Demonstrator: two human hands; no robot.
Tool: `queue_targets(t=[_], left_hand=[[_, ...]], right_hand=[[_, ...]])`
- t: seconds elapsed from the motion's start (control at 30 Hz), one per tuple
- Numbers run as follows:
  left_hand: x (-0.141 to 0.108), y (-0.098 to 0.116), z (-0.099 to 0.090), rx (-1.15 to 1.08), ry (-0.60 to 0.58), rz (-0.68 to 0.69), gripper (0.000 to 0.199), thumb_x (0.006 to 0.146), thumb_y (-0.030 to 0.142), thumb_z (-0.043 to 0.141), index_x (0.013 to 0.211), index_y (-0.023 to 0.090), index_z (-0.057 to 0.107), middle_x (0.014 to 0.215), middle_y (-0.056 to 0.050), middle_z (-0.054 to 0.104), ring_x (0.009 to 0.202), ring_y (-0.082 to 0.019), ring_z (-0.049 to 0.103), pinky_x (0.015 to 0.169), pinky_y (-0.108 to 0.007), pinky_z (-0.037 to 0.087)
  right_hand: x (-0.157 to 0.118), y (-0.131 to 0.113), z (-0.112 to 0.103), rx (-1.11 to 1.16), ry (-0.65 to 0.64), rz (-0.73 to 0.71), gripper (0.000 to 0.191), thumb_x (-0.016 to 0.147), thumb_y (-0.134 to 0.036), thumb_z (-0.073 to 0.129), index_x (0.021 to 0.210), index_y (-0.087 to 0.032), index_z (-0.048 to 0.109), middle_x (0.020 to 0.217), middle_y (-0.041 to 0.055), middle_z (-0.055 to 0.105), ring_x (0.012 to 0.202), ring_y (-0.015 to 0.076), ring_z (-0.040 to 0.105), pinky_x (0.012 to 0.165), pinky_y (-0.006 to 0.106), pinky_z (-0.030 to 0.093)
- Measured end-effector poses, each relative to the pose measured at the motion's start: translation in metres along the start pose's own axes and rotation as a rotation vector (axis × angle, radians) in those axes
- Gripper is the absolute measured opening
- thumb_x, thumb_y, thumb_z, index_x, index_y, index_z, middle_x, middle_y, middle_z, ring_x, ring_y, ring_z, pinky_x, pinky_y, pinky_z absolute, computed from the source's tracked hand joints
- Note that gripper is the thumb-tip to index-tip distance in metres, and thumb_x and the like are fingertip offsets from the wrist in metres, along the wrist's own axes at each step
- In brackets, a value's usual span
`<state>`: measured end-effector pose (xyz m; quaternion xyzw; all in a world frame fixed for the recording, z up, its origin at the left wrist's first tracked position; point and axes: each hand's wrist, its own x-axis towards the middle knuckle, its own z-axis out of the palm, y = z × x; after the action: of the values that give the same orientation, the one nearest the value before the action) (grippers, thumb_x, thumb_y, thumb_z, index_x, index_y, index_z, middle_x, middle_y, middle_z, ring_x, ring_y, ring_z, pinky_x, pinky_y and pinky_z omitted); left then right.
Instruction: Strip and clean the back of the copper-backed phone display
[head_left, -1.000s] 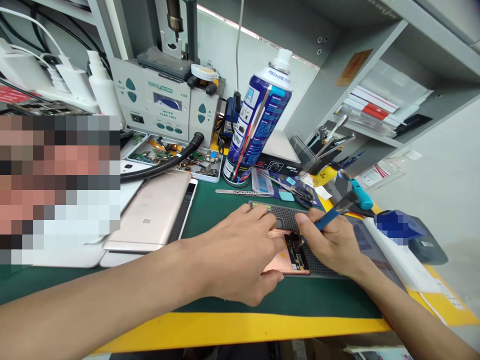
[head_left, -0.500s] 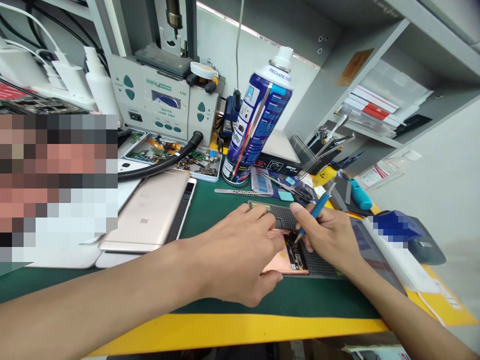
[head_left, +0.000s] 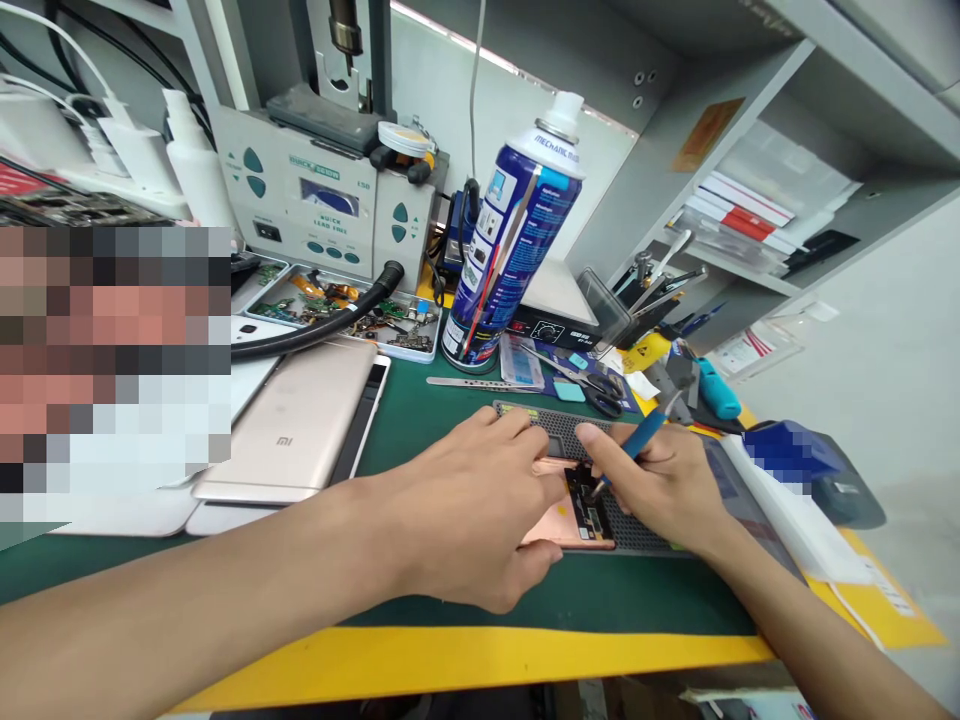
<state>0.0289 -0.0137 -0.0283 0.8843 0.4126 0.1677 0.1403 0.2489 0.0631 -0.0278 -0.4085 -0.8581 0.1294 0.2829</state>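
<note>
A copper-coloured phone frame (head_left: 546, 516) with its black circuit section (head_left: 594, 515) exposed lies on a grey perforated mat (head_left: 645, 530). My left hand (head_left: 480, 510) lies over its left part, fingers bent along the far side and thumb at the near edge, gripping it. Much of the frame is hidden under that hand. In my right hand (head_left: 664, 480) is a slim blue pry tool (head_left: 643, 434), closed between thumb and fingers. The tool slants, its lower tip touching or just over the black section; its other metal end points up and right.
Several phones, one a gold phone (head_left: 292, 425), lie on the left. A tall blue spray can (head_left: 517, 235) stands behind the mat. Tweezers (head_left: 469, 383) and scissors (head_left: 592, 383) lie near it. A parts tray (head_left: 416, 345) sits by a grey soldering station (head_left: 307, 190).
My right hand has tilted the pry tool lower, its upper end swinging right and down while its lower tip shifts slightly. My left hand keeps its hold on the phone frame.
</note>
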Motion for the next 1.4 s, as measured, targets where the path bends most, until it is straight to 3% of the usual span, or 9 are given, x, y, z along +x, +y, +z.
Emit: queue_targets(t=[0.13, 0.3, 0.5, 0.7, 1.0, 1.23, 1.4], left_hand=[[-0.001, 0.000, 0.001, 0.008, 0.004, 0.009, 0.031, 0.093, 0.044, 0.057, 0.108, 0.020, 0.070, 0.109, -0.010, 0.064, 0.115, -0.033, 0.052, 0.096, -0.048, 0.041], [-0.001, -0.001, 0.001, 0.018, -0.001, 0.006, 0.034, 0.094, 0.044, 0.057, 0.113, 0.020, 0.070, 0.111, -0.012, 0.064, 0.116, -0.033, 0.052, 0.095, -0.048, 0.041], [0.001, -0.001, -0.002, 0.026, 0.008, 0.022, 0.031, 0.093, 0.044, 0.058, 0.111, 0.022, 0.071, 0.111, -0.011, 0.065, 0.114, -0.032, 0.054, 0.095, -0.047, 0.042], [0.000, 0.000, 0.000, 0.030, 0.022, 0.022, 0.032, 0.093, 0.044, 0.058, 0.110, 0.020, 0.071, 0.108, -0.011, 0.064, 0.113, -0.032, 0.054, 0.095, -0.046, 0.043], [0.000, 0.000, 0.001, 0.028, 0.028, -0.001, 0.030, 0.093, 0.045, 0.055, 0.103, 0.021, 0.070, 0.105, -0.011, 0.061, 0.111, -0.032, 0.052, 0.092, -0.047, 0.043], [-0.001, -0.001, 0.002, 0.009, -0.002, -0.006, 0.031, 0.094, 0.044, 0.053, 0.104, 0.020, 0.071, 0.105, -0.012, 0.060, 0.114, -0.034, 0.050, 0.089, -0.047, 0.044], [0.000, -0.002, 0.002, 0.021, 0.002, -0.002, 0.032, 0.094, 0.046, 0.053, 0.103, 0.020, 0.071, 0.104, -0.012, 0.059, 0.114, -0.033, 0.050, 0.091, -0.046, 0.044]], right_hand=[[0.000, 0.000, 0.000, 0.006, 0.024, 0.026, 0.056, 0.101, -0.044, 0.056, 0.050, -0.021, 0.053, 0.039, -0.0033, 0.049, 0.036, 0.0110, 0.046, 0.040, 0.026, 0.033], [-0.001, -0.001, -0.001, 0.051, -0.064, 0.053, 0.056, 0.098, -0.047, 0.061, 0.048, -0.020, 0.057, 0.033, -0.0045, 0.046, 0.031, 0.0100, 0.044, 0.035, 0.024, 0.031], [0.000, -0.004, 0.004, 0.097, -0.003, 0.141, 0.052, 0.097, -0.052, 0.060, 0.058, -0.019, 0.069, 0.033, -0.0042, 0.050, 0.030, 0.0110, 0.047, 0.036, 0.024, 0.038], [0.000, 0.001, 0.005, 0.108, 0.073, 0.146, 0.052, 0.098, -0.052, 0.060, 0.057, -0.019, 0.065, 0.035, -0.0036, 0.051, 0.032, 0.0119, 0.050, 0.038, 0.024, 0.039], [-0.007, 0.005, -0.010, 0.132, -0.159, -0.018, 0.040, 0.105, -0.041, 0.050, 0.071, -0.020, 0.058, 0.051, -0.0049, 0.055, 0.043, 0.0099, 0.054, 0.045, 0.023, 0.042], [-0.013, 0.005, -0.013, 0.068, -0.204, -0.150, 0.039, 0.105, -0.033, 0.049, 0.068, -0.022, 0.050, 0.055, -0.0068, 0.040, 0.048, 0.0098, 0.041, 0.050, 0.026, 0.033], [-0.015, 0.005, -0.014, 0.043, -0.252, -0.188, 0.037, 0.106, -0.032, 0.047, 0.069, -0.022, 0.047, 0.061, -0.0059, 0.041, 0.051, 0.0104, 0.041, 0.051, 0.027, 0.033]])
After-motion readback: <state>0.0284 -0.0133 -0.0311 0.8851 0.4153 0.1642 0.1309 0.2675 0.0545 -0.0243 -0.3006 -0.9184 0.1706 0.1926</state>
